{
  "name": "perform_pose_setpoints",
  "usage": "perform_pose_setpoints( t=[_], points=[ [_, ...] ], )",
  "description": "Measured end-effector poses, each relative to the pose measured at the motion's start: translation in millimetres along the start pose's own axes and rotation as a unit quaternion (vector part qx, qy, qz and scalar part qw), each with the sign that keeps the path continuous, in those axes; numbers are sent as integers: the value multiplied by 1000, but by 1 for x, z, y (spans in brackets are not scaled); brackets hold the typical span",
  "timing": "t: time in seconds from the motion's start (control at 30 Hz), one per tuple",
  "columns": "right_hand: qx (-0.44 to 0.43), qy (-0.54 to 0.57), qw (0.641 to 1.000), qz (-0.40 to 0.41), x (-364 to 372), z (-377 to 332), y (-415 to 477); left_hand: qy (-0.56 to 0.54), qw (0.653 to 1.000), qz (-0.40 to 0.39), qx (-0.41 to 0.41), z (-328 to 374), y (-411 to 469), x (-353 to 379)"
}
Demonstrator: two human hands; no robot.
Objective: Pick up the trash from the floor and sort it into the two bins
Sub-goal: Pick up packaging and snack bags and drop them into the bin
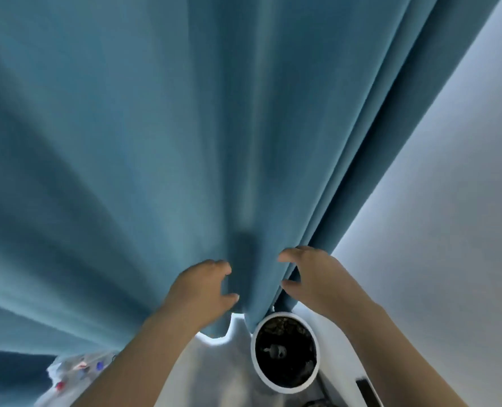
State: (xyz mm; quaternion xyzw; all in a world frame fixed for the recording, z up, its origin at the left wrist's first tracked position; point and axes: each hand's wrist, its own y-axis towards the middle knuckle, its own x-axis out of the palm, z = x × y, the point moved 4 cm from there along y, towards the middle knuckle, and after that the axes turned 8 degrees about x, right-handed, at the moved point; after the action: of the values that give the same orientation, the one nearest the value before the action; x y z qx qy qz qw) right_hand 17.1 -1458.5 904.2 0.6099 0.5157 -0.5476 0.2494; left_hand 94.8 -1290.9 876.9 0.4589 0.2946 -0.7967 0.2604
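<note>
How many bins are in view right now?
1: a white round bin with dark contents, on the floor below the curtain hem, beside the right forearm. The other may be hidden behind the curtain.

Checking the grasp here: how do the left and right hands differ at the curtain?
The left hand is on a fold of the curtain. The right hand is at its edge, beside the wall. The left hand is bunched tighter, and the right hand is spread wider. Both curl toward the cloth, but whether either grips it is unclear.
</note>
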Motion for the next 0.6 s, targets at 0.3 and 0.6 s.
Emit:
perform_pose_setpoints(
  t=[0.3, 0.6],
  points=[
    [-205, -71, 975, -43, 34, -175, 26, -53, 978, 99, -175, -119, -102, -38],
    [-358, -105, 923, -96, 102, -345, -19, -84, 924, 180, -328, -231, -261, -48]
  ],
)
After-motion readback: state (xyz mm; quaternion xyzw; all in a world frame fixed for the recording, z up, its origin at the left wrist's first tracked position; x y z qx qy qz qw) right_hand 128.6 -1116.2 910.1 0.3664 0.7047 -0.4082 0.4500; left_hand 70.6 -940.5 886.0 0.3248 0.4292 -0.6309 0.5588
